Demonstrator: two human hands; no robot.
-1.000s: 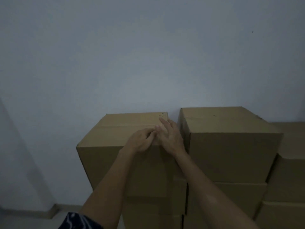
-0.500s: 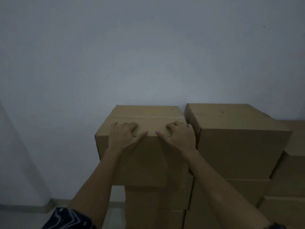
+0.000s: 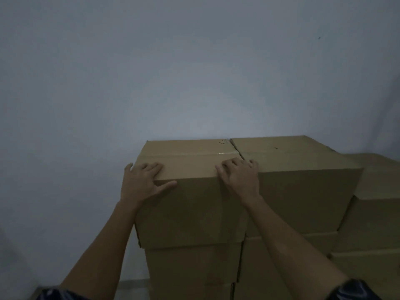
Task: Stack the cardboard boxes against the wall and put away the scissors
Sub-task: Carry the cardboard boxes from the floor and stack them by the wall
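Background: plain grey wall [image 3: 194, 72], boxes stacked against it.
Top box [image 3: 188, 204]: long axis along the wall, touching neighbour box [image 3: 303, 191].
Left hand [image 3: 140, 180], right hand [image 3: 240, 178]: fingers flat, spread on its front top edge; the wall lies straight ahead.

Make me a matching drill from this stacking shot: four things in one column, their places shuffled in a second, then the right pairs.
Things
1. left hand
2. right hand
3. top left box
4. top right box

Places
A. flush against the top left box's right side
B. front right top edge of the top left box
C. front left top corner of the top left box
D. under both hands

Pairs: 1-C, 2-B, 3-D, 4-A
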